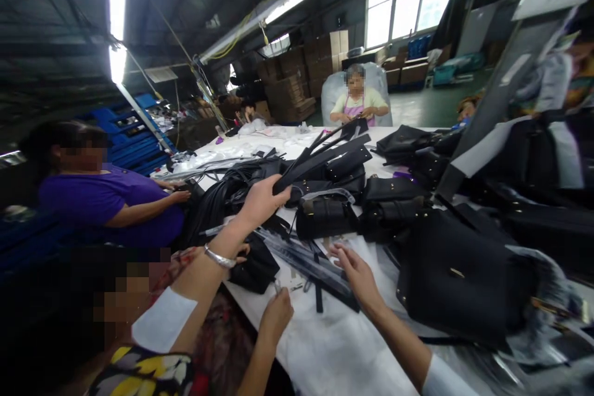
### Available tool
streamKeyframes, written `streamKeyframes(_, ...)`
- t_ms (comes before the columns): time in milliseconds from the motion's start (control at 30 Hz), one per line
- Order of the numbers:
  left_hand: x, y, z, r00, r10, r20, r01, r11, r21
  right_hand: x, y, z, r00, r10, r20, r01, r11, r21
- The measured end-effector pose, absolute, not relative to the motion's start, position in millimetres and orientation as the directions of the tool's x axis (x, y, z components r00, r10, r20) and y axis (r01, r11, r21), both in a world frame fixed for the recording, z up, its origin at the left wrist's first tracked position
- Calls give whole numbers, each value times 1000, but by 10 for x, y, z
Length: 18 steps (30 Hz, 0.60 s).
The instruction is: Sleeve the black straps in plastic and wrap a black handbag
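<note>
My left hand (265, 199), with a silver bracelet at its wrist, reaches forward over the table. Its fingers are closed round a bunch of flat black straps (325, 158) that slant up and to the right. Lower down, my right hand (356, 269) hovers near some straps in clear plastic (306, 260), its fingers loosely apart and nothing visible in them. To its right lies a large black bag (457, 275) with a small metal fitting. Several smaller black bags (325, 216) sit just beyond my hands.
A co-worker's hand (277, 309) holds a small metal piece close to my left arm. Another person in purple (111, 207) handles black material at the left. A heap of black cords (218, 198) lies nearby. Across the white table (320, 346), a person in a pink apron (355, 105) works.
</note>
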<state>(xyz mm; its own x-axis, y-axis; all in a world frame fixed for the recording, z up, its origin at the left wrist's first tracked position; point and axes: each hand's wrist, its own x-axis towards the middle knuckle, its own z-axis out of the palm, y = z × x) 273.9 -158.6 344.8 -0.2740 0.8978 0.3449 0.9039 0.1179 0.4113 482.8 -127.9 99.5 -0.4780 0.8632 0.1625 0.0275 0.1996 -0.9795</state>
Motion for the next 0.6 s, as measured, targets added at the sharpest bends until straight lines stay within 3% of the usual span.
streamKeyframes(100,3465,-1955,3586,-188,926,328,710,-102,696,5259,-1619,1555,-535,799,275,-66,285,-956)
streamKeyframes(233,4499,-2316,3535,-102,962,255,194,-232,953,5778,-2099,2094,-579,722,379,-56,429,-902)
streamKeyframes(333,5076,-2458,3548,-87,978,192,-161,-204,966,6072,-2376,2325,-682,697,221,-51,256,-965)
streamKeyframes(400,5231,-2497,3634,-134,971,198,-300,-230,926,6272,-2513,2371,-756,653,50,25,105,-994)
streamKeyframes(533,5011,-2422,3801,-288,933,217,-440,-330,835,6782,-2664,2222,-788,568,-236,274,-19,-962)
streamKeyframes(600,4798,-2274,3760,-290,941,173,-455,-295,840,7060,-2672,2092,-729,615,-300,378,-2,-926)
